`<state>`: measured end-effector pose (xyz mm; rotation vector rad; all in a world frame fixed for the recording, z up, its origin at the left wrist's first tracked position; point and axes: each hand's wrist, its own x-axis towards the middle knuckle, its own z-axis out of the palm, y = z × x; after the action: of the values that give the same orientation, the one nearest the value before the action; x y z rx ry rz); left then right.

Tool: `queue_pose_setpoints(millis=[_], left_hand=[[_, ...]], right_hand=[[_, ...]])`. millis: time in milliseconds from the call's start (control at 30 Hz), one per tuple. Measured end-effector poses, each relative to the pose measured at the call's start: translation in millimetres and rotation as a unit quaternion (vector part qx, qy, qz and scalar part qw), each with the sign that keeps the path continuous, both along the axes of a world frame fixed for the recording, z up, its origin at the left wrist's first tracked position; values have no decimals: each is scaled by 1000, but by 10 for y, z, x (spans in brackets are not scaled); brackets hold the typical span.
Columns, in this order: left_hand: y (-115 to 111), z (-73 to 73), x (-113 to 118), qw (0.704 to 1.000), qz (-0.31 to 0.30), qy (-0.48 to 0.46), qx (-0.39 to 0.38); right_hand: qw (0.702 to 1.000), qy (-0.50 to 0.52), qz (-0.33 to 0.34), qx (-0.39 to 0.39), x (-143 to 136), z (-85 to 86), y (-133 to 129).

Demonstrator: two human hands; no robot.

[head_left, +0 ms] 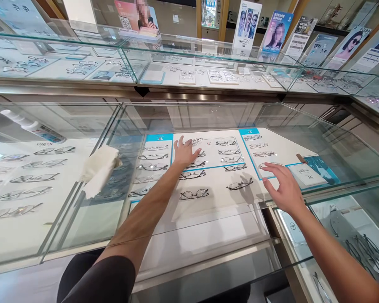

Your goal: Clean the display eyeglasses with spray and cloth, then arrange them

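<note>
My left hand reaches among the rows of eyeglasses in the glass display case, its fingers spread. Beside its fingertips lies a pair of eyeglasses, partly covered; I cannot tell whether the hand touches it. Farther right, my right hand has its fingers stretched out and holds nothing visible. It is close to a thin-framed pair of glasses by a blue-edged white card. Nearer to me, dark-framed eyeglasses and another dark pair stand on the white base, between my two arms.
A crumpled cream cloth and a white spray bottle lie on the glass top at left. At right are a white card and a drawer with several glasses. Another glass counter runs across the back.
</note>
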<state>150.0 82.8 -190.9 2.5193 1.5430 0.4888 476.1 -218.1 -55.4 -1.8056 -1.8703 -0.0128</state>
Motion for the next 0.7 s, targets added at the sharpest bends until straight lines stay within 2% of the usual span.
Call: queue_pose_setpoints(millis=[200, 433, 700], left_hand=[[166, -166, 7, 999, -23, 3, -30], [227, -176, -71, 997, -53, 11, -51], [219, -235, -58, 998, -28, 12, -61]], right_hand=[[1000, 2, -2, 2, -24, 26, -8], [1000, -2, -3, -2, -15, 16, -13], [1000, -2, -8, -6, -16, 11, -18]])
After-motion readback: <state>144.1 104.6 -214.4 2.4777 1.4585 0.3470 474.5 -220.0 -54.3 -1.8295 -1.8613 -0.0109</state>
